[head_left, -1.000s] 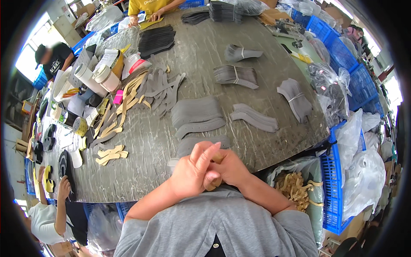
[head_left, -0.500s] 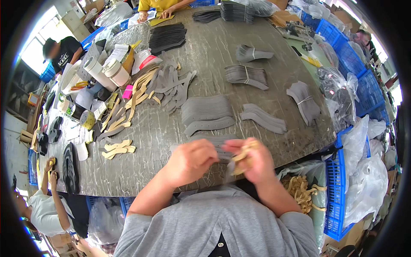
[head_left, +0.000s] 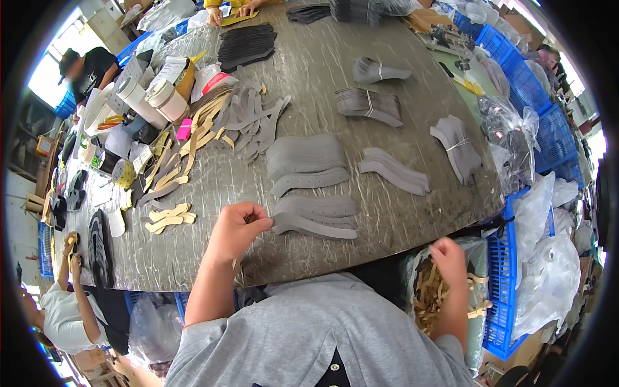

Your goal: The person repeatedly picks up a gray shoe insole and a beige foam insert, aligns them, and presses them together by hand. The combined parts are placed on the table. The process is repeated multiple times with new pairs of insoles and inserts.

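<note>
My left hand (head_left: 240, 231) is at the near part of the table, thumb and fingers pinched together. A small dark bit shows between them, too little to name. Touching or just beside its fingertips is the left end of a small stack of grey curved cut pieces (head_left: 316, 218). Past that lies a thicker stack of similar grey pieces (head_left: 306, 158). My right hand (head_left: 449, 259) is over a bag-lined bin of tan scrap strips (head_left: 431, 298), off the table's edge. Its fingers are curled closed, and nothing shows sticking out of them.
Tied grey bundles (head_left: 369, 106) and a loose grey stack (head_left: 394, 171) lie to the right. Mixed grey and tan strips (head_left: 248, 122) lie left, beside white containers (head_left: 166, 100). Blue crates (head_left: 503, 290) line the right side. Other people work at the far and left edges.
My hands have moved apart from in front of me: the left goes left, the right goes right to the scrap bin. The tan strips in my right hand no longer show there.
</note>
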Action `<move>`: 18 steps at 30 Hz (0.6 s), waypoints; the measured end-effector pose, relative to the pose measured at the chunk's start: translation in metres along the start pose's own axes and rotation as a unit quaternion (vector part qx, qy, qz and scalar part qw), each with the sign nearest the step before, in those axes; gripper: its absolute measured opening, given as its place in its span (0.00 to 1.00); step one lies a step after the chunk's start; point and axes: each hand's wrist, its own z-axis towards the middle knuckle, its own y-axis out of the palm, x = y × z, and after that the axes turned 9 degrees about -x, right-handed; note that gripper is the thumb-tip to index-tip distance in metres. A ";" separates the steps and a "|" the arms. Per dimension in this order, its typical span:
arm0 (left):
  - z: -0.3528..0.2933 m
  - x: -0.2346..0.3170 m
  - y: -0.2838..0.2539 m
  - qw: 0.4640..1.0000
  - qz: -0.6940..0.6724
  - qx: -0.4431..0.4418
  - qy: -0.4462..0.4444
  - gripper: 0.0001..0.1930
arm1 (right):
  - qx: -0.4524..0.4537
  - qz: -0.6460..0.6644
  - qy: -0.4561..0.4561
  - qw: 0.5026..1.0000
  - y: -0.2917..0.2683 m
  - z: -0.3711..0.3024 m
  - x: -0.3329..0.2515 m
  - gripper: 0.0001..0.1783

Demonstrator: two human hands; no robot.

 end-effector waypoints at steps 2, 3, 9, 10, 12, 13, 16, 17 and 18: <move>0.001 0.000 0.004 1.000 0.011 -0.005 -0.005 0.02 | -0.057 0.223 -0.107 0.967 0.039 0.014 -0.061 0.04; 0.003 0.001 0.005 1.000 0.016 -0.009 -0.008 0.02 | -0.129 0.359 -0.108 0.918 0.056 0.017 -0.091 0.09; 0.001 -0.004 0.010 0.999 0.035 0.027 -0.020 0.05 | -0.189 0.434 -0.138 0.870 0.116 0.059 -0.121 0.09; 0.002 -0.008 0.012 0.995 0.096 0.034 -0.014 0.04 | -0.168 0.421 -0.137 0.880 0.120 0.062 -0.122 0.09; 0.004 -0.008 0.015 0.988 0.149 0.021 -0.036 0.06 | -0.134 0.340 -0.135 0.921 0.124 0.058 -0.122 0.08; 0.006 -0.008 0.016 0.983 0.175 0.014 -0.047 0.07 | -0.116 0.299 -0.134 0.938 0.126 0.056 -0.122 0.08; 0.012 -0.016 0.018 0.983 0.173 0.011 -0.056 0.08 | -0.072 0.276 -0.163 0.945 0.135 0.053 -0.117 0.08; 0.014 -0.017 0.018 0.983 0.174 0.010 -0.057 0.08 | -0.075 0.275 -0.159 0.945 0.135 0.053 -0.117 0.08; 0.015 -0.018 0.017 0.982 0.178 0.004 -0.062 0.08 | -0.079 0.274 -0.155 0.946 0.135 0.053 -0.117 0.08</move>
